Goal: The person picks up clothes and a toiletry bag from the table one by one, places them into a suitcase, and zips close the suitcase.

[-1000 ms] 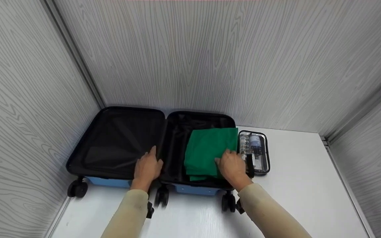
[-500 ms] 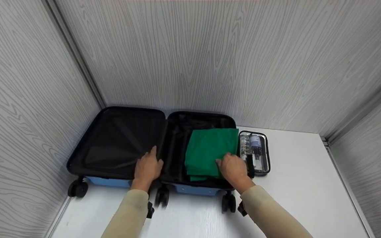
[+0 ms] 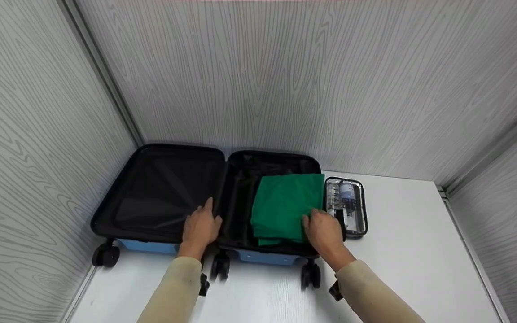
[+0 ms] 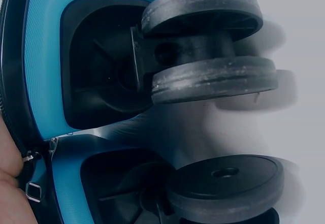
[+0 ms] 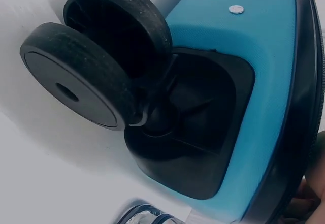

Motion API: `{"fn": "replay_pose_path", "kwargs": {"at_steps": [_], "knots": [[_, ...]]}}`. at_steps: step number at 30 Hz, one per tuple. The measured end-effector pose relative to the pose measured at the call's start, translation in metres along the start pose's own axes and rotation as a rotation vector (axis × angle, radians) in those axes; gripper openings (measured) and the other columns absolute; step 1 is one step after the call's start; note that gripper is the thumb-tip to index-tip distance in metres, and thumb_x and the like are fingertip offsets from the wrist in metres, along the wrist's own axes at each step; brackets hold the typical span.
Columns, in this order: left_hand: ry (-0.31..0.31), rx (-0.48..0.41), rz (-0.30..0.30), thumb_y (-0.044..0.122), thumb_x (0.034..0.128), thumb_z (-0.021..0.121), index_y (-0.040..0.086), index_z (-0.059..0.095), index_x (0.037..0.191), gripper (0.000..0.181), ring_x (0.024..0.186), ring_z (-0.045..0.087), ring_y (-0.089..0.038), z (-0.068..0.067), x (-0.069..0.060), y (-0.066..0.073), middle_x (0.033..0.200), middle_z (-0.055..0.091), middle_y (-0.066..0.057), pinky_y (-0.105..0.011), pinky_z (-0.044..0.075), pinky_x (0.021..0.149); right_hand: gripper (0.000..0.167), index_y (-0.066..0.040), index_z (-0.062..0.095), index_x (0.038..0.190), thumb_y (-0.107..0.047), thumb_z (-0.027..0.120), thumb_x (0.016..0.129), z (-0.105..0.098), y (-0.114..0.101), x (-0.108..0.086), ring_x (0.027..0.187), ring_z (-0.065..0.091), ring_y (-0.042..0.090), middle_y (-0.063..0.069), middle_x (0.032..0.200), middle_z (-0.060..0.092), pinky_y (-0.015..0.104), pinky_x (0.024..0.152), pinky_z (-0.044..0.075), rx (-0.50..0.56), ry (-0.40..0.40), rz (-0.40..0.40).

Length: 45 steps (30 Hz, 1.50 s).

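An open suitcase (image 3: pixel 267 258), blue outside and black inside, lies with its two halves spread side by side. In its right half sits a folded green cloth (image 3: pixel 285 204); the cloth's kind is not clear. My left hand (image 3: pixel 200 229) rests on the inner rim of the left half, fingers extended forward. At the cloth's front right part, my right hand (image 3: pixel 325 231) touches the fabric near the suitcase rim, its fingers slightly bent and their tips partly hidden. Each wrist view shows mainly casters and blue shell, with only a bit of hand at the edge.
Beside the right half stands a clear pouch (image 3: pixel 347 206) with black trim, holding bottles. Black casters (image 3: pixel 310 274) stick out at the suitcase's front. Grey wood-grain walls (image 3: pixel 258 80) enclose the white surface (image 3: pixel 402 224) at the back and sides.
My right hand has slid a little to the right and toward me across the green cloth, nearer the suitcase's rim. The left hand stays in place.
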<state>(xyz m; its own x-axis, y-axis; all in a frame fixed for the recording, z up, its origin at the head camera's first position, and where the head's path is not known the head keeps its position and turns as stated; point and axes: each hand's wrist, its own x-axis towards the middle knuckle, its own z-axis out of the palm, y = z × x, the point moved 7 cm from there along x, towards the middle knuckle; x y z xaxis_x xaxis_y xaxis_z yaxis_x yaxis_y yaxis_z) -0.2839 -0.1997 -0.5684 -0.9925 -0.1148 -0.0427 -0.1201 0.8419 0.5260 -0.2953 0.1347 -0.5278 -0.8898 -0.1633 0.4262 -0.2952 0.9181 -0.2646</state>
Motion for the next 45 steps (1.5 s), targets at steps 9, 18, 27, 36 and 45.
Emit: {"fn": "replay_pose_path", "kwargs": {"at_steps": [9, 18, 27, 36, 45], "knots": [[0.003, 0.004, -0.005, 0.026, 0.1103, 0.055, 0.006, 0.029, 0.167, 0.066, 0.149, 0.042, -0.047, -0.002, 0.000, -0.001, 0.159, 0.047, -0.028, -0.062, 0.027, 0.126, 0.017, -0.003, 0.073, 0.091, -0.018, 0.073, 0.100, -0.020, 0.025, 0.001, 0.077, 0.072, 0.039, 0.017, 0.082, 0.074, 0.056, 0.070, 0.057, 0.127, 0.156, -0.047], [-0.002, -0.013, -0.003, 0.026, 0.1102, 0.055, 0.006, 0.029, 0.167, 0.066, 0.151, 0.039, -0.046, -0.002, 0.000, -0.002, 0.158, 0.049, -0.027, -0.062, 0.026, 0.126, 0.019, 0.003, 0.075, 0.099, -0.016, 0.070, 0.101, -0.029, 0.097, -0.005, 0.083, 0.072, 0.040, 0.020, 0.090, 0.075, 0.058, 0.075, 0.056, 0.118, 0.169, 0.129], [-0.002, -0.011, -0.001, 0.026, 0.1098, 0.057, 0.005, 0.029, 0.167, 0.067, 0.151, 0.040, -0.046, -0.001, 0.000, -0.002, 0.159, 0.048, -0.028, -0.062, 0.026, 0.126, 0.035, 0.007, 0.070, 0.110, -0.025, 0.057, 0.106, -0.023, 0.188, -0.024, 0.091, 0.070, 0.048, 0.029, 0.103, 0.073, 0.062, 0.076, 0.053, 0.086, -0.005, 0.491], [-0.010, -0.004, -0.005, 0.026, 0.1099, 0.056, 0.007, 0.029, 0.167, 0.066, 0.149, 0.041, -0.047, -0.001, 0.001, -0.001, 0.160, 0.046, -0.029, -0.061, 0.027, 0.126, 0.052, 0.013, 0.068, 0.119, -0.035, 0.051, 0.107, 0.011, 0.221, -0.041, 0.098, 0.069, 0.048, 0.033, 0.114, 0.071, 0.058, 0.080, 0.054, 0.222, -0.238, 0.647], [-0.018, -0.010, -0.007, 0.027, 0.1102, 0.056, 0.007, 0.028, 0.167, 0.067, 0.151, 0.040, -0.046, 0.000, 0.001, -0.001, 0.161, 0.045, -0.028, -0.061, 0.026, 0.127, 0.049, 0.013, 0.069, 0.113, -0.033, 0.057, 0.104, 0.027, 0.214, -0.047, 0.089, 0.068, 0.041, 0.026, 0.098, 0.073, 0.046, 0.072, 0.053, 0.334, -0.256, 0.702]]}}
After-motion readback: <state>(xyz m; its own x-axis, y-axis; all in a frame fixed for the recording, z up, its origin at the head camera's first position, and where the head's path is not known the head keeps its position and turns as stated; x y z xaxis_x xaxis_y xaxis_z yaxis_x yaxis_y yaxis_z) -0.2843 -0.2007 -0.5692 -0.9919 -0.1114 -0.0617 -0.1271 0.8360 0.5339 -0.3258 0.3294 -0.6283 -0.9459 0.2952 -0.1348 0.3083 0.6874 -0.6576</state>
